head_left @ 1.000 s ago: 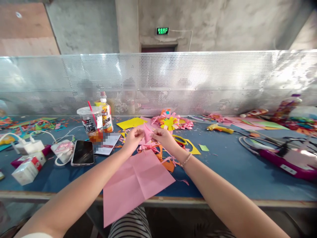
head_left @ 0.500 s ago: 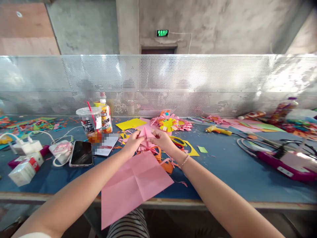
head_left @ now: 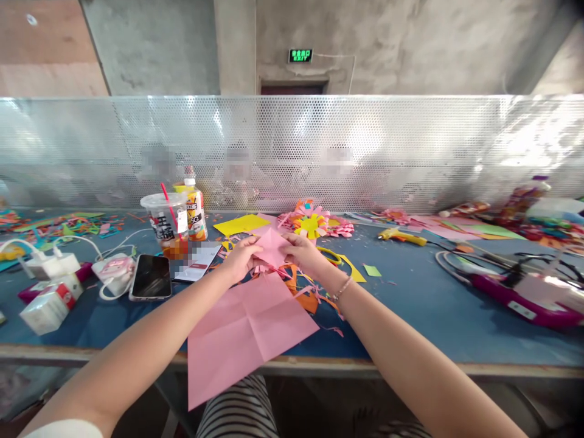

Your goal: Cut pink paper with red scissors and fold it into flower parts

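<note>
At the centre of the frame, the left hand (head_left: 241, 255) and right hand (head_left: 305, 251) each pinch a small pink paper (head_left: 272, 246) above the blue counter (head_left: 410, 304).

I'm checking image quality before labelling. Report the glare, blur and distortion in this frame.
Head view: bright glare washes the perforated metal screen, strongest at right; three blurred patches sit behind it. Wide-angle lens bows the blue table edge and stretches both forearms. The left hand, right hand and small pink paper are sharp; the phone reflects little.
</note>
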`<state>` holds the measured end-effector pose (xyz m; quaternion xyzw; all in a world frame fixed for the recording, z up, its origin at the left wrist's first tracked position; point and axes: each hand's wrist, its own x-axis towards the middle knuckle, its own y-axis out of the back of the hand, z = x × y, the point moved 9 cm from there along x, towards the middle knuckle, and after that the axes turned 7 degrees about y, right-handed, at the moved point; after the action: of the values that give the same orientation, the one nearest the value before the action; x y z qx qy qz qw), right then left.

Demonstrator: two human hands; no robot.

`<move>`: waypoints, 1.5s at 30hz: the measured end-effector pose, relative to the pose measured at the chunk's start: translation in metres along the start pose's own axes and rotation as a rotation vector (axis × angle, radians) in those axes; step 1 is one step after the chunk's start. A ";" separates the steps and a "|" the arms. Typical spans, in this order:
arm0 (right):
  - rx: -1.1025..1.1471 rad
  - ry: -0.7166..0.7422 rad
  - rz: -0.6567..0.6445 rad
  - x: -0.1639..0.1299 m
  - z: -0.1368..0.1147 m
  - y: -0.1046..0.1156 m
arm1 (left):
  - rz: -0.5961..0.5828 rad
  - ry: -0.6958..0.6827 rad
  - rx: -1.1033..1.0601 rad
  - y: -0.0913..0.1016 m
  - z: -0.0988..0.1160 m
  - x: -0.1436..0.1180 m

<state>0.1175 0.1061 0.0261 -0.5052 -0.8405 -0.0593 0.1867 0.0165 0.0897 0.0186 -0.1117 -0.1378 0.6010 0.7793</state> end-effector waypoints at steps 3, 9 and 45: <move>0.109 -0.019 0.059 0.000 0.000 0.004 | 0.008 0.017 -0.011 0.006 0.000 0.002; 0.095 -0.006 0.081 0.001 -0.003 0.009 | -0.143 0.016 0.039 -0.006 0.006 -0.004; -0.392 0.198 0.031 -0.005 -0.030 -0.011 | -0.036 -0.001 0.353 -0.012 -0.007 -0.006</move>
<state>0.1177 0.0882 0.0525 -0.5362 -0.7827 -0.2682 0.1675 0.0283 0.0805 0.0151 0.0299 -0.0325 0.6017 0.7975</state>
